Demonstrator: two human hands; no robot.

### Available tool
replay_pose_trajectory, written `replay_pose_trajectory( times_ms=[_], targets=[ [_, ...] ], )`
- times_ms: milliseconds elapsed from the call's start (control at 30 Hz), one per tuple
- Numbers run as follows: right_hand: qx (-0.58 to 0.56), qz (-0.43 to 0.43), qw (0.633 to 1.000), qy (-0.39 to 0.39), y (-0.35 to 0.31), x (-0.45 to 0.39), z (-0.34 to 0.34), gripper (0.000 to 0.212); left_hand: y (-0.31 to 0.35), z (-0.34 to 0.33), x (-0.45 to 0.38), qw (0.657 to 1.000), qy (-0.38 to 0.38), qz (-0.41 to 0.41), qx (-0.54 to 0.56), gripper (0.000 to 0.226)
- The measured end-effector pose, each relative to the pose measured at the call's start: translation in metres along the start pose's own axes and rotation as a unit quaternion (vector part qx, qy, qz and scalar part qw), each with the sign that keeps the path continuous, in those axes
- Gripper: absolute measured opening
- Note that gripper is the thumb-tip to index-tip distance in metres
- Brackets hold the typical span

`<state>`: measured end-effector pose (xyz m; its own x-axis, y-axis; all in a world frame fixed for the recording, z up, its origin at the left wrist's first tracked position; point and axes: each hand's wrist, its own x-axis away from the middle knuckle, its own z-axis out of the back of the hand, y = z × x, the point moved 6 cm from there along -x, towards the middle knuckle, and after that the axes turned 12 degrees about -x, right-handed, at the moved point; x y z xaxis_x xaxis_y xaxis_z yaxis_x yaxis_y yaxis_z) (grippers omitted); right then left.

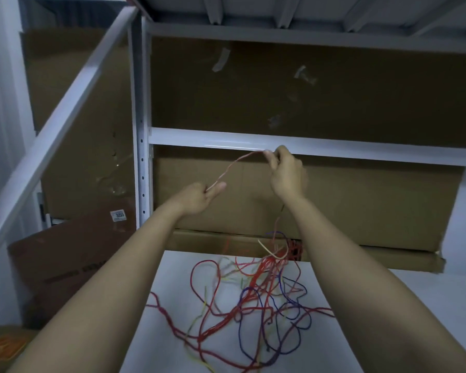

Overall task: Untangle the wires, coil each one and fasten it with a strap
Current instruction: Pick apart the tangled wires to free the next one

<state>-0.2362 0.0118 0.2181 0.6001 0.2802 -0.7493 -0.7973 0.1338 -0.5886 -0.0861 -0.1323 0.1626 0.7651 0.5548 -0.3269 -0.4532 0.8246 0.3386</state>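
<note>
You've got both arms raised in front of the shelving, with one red wire [236, 162] strung between your hands. Your left hand [199, 197] has its fingers [218, 187] curled round the lower end, pinching it near the fingertips. Your right hand [287, 173] is higher up, right in front of the white shelf rail [361, 150], fingers bunched and pinching the upper end — so the stretch between your hands arcs up from left to right.

From your right hand a thin strand drops down past your forearm into the tangle of wires [256, 300] lying on the white table [388, 305] below. That pile is mostly red, with some blue or purple loops and a few yellow bits mixed in, all crossing over each other, and it sits between your two forearms in the view.

Behind it all there are big cardboard boxes [334, 98] on the rack, and another brown box [65, 265] with a small white label leaning at lower left.
</note>
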Motion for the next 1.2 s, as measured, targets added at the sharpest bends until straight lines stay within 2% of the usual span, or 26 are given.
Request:
replay_pose_trajectory(
  times_ms=[67, 133, 200, 300, 333, 400, 467, 533, 633, 700, 767, 900, 1000, 1100, 1200],
  targets=[
    [-0.106, -0.026, 0.994, 0.011, -0.004, -0.006, 0.000, 0.035, 0.014, 0.005, 0.008, 0.994, -0.026, -0.035, 0.098, 0.055],
    [-0.183, -0.053, 0.982, 0.018, -0.004, -0.009, -0.002, 0.034, 0.029, 0.009, 0.018, 0.962, -0.069, -0.064, 0.256, 0.050],
    [-0.176, -0.058, 0.983, -0.002, 0.000, -0.004, -0.009, 0.034, 0.038, 0.011, 0.026, 0.891, -0.117, -0.078, 0.431, 0.048],
    [-0.100, -0.045, 0.991, -0.074, 0.017, 0.016, -0.034, 0.027, 0.045, 0.019, 0.031, 0.748, -0.142, -0.076, 0.644, 0.040],
    [-0.077, -0.041, 0.991, -0.103, 0.021, 0.027, -0.042, 0.027, 0.044, 0.023, 0.029, 0.718, -0.126, -0.077, 0.680, 0.037],
    [-0.060, -0.023, 0.986, -0.157, 0.022, 0.052, -0.056, 0.026, 0.040, 0.027, 0.027, 0.703, -0.084, -0.076, 0.702, 0.033],
    [-0.082, 0.010, 0.978, -0.189, 0.017, 0.078, -0.064, 0.023, 0.035, 0.026, 0.025, 0.717, -0.036, -0.060, 0.694, 0.030],
    [-0.107, 0.058, 0.967, -0.222, 0.013, 0.104, -0.069, 0.021, 0.028, 0.020, 0.021, 0.747, 0.026, -0.036, 0.663, 0.029],
    [-0.107, 0.088, 0.952, -0.272, 0.015, 0.136, -0.076, 0.017, 0.015, 0.005, 0.015, 0.852, 0.097, -0.012, 0.515, 0.027],
    [-0.119, 0.087, 0.948, -0.283, 0.017, 0.149, -0.074, 0.016, 0.008, -0.009, 0.014, 0.919, 0.100, -0.028, 0.380, 0.021],
    [-0.153, 0.075, 0.944, -0.284, 0.021, 0.155, -0.070, 0.019, 0.004, -0.027, 0.016, 0.956, 0.070, -0.054, 0.280, 0.014],
    [-0.241, 0.014, 0.933, -0.268, 0.035, 0.152, -0.056, 0.021, 0.001, -0.059, 0.025, 0.987, -0.021, -0.073, 0.139, 0.017],
    [-0.254, 0.002, 0.940, -0.227, 0.046, 0.142, -0.045, 0.016, 0.003, -0.072, 0.032, 0.993, -0.041, -0.069, 0.082, 0.029],
    [-0.276, -0.010, 0.944, -0.179, 0.052, 0.134, -0.043, 0.012, 0.007, -0.084, 0.035, 0.988, -0.061, -0.066, 0.127, 0.034],
    [-0.326, -0.035, 0.937, -0.121, 0.056, 0.129, -0.044, 0.013, 0.009, -0.095, 0.035, 0.963, -0.094, -0.067, 0.243, 0.037]
  ],
)
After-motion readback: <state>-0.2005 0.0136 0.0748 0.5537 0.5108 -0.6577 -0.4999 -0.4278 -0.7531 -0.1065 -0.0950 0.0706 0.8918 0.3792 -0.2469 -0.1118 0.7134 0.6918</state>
